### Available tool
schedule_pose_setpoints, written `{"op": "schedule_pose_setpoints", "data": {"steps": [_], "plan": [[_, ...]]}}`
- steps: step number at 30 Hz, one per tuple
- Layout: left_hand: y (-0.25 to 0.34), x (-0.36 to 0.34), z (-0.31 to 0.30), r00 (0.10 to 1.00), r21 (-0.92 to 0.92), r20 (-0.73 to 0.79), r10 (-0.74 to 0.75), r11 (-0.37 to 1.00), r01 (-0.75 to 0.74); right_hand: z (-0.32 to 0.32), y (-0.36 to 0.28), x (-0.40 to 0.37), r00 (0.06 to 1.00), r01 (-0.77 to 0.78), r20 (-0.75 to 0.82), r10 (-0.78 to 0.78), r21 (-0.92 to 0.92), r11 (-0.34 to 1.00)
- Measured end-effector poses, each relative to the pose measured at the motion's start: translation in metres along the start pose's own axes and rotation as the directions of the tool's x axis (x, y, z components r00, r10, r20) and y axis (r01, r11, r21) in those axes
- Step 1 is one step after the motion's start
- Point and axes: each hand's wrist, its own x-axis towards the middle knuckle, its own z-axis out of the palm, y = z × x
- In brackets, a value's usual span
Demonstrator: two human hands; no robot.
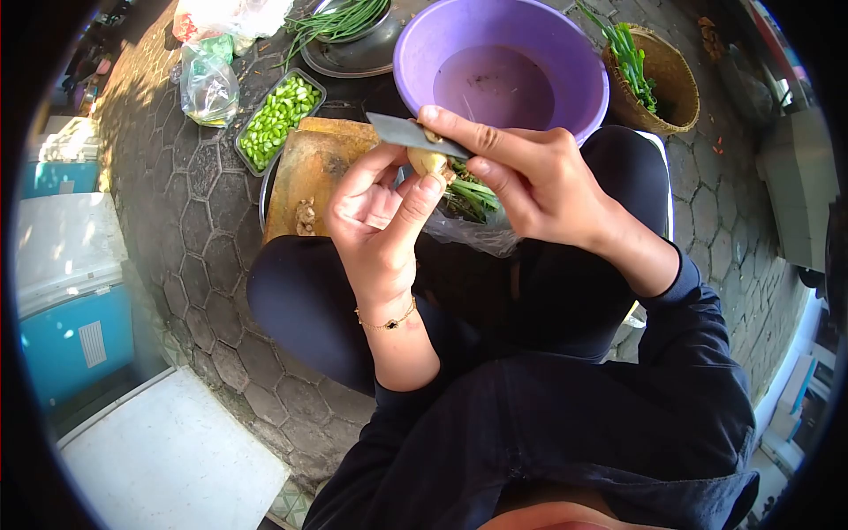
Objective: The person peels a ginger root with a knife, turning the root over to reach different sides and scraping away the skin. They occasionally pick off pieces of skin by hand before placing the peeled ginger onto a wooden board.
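Note:
Pinched in the fingers of my left hand is a pale yellow, knobbly piece of ginger root with some brown skin on it. My right hand grips a knife, its handle hidden in the palm. The blade points left and lies against the top of the root, with my right index finger stretched along it. Beneath my hands is a wooden cutting board, where small brown root pieces lie near its lower edge. Just below the right hand, a clear plastic bag holds green trimmings.
A purple basin with shallow water stands ahead. Left of it are a tray of chopped green vegetables, a metal plate with long green beans, and plastic bags. A woven basket with green stalks stands right.

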Motion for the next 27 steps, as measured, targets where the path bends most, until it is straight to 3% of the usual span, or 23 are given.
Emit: {"op": "schedule_pose_setpoints", "data": {"steps": [2, 3, 5, 10, 14, 16, 20, 23, 27], "plan": [[0.0, 0.0, 0.001, 1.0, 0.014, -0.022, -0.014, 1.0, 0.014, -0.009, -0.006, 0.002, 0.947, -0.308, 0.197, 0.254, 0.327, 0.893], [0.001, 0.0, 0.002, 0.999, 0.026, -0.043, -0.03, 0.999, 0.031, -0.01, -0.006, 0.002, 0.946, -0.309, 0.198, 0.255, 0.328, 0.893], [0.002, 0.001, 0.002, 0.999, 0.013, -0.034, -0.027, 1.0, 0.028, -0.012, -0.004, 0.004, 0.881, -0.473, 0.335, 0.334, 0.659, 0.586], [0.005, 0.005, 0.003, 0.998, -0.094, -0.069, 0.0, 0.996, -0.006, -0.022, -0.003, 0.007, 0.851, -0.52, 0.373, 0.368, 0.689, 0.505], [0.005, 0.006, 0.003, 0.998, -0.162, -0.069, -0.006, 0.987, -0.005, -0.017, 0.002, 0.005, 0.864, -0.504, 0.365, 0.348, 0.639, 0.581], [0.002, 0.006, 0.001, 0.998, -0.172, -0.045, -0.043, 0.985, 0.035, -0.014, 0.007, 0.002, 0.922, -0.371, 0.275, 0.272, 0.427, 0.824], [0.001, 0.006, 0.008, 0.998, -0.157, -0.05, -0.048, 0.987, 0.039, -0.009, 0.0, 0.003, 0.943, -0.319, 0.205, 0.261, 0.336, 0.886], [-0.002, 0.003, 0.004, 0.994, -0.06, -0.055, -0.095, 0.994, 0.092, -0.004, 0.004, 0.002, 0.985, -0.156, 0.11, 0.13, 0.276, 0.948], [-0.004, 0.003, -0.001, 0.998, -0.013, 0.006, -0.067, 0.998, 0.067, -0.01, 0.002, 0.004, 0.977, -0.154, 0.178, 0.117, 0.21, 0.965]]}}
